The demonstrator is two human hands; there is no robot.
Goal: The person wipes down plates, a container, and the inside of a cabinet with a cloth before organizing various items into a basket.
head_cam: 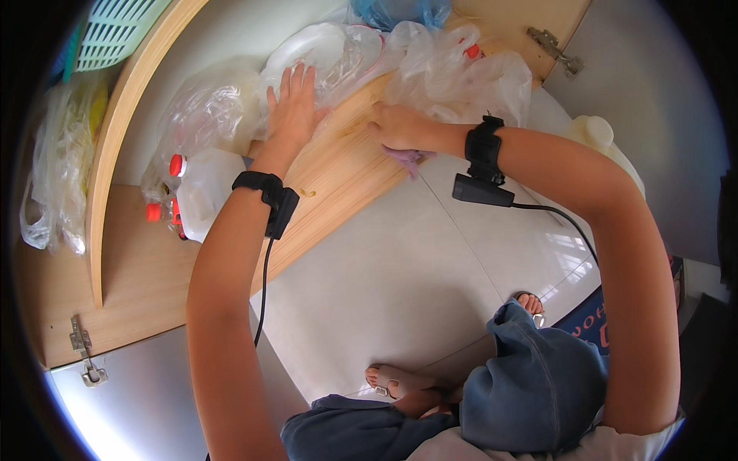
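My left hand (293, 109) lies with fingers spread against a clear plastic bag holding white dishes (311, 49) in the cabinet. My right hand (400, 125) is closed on a purple cloth (408, 158), part of which hangs below the fist at the front edge of the wooden cabinet shelf (340, 167). Small yellowish-brown marks (308, 193) show on the shelf's surface. Translucent plastic bags (461, 80) lie just beyond my right hand. Left of my left wrist is a translucent plastic jug (210, 184) with a red cap. Each wrist wears a black strap with a cabled device.
A curved wooden divider (124, 115) stands at the left, with plastic bags (60, 167) and a pale green basket (118, 31) beyond it. A blue plastic bag (400, 11) is at the back. Cabinet doors (646, 132) hang open on hinges. A white jug (597, 132) is partly behind my right arm.
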